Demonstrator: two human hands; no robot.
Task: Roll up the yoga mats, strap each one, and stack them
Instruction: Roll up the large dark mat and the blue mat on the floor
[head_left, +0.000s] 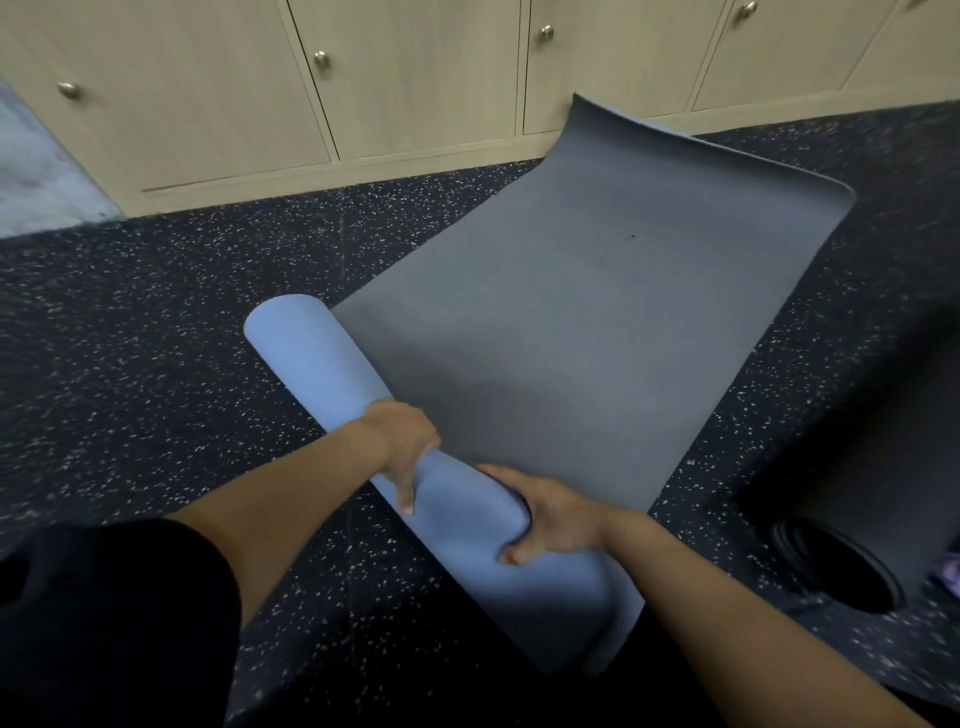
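A half-rolled foam yoga mat (571, 332), light blue outside and grey inside, lies on dark speckled rubber floor (156, 338) before pale wooden cabinets (208, 104). The left hand (408, 441) and right hand (550, 514) both grip its blue roll. A black rolled mat (852, 525) lies at the right edge.

A half-rolled mat (597, 322) lies on the floor (130, 364) mid-frame, rolled end lower centre under the left hand (402, 441) and right hand (550, 519). Cabinets (208, 104) span the top; a second rolled mat (872, 467) sits lower right.
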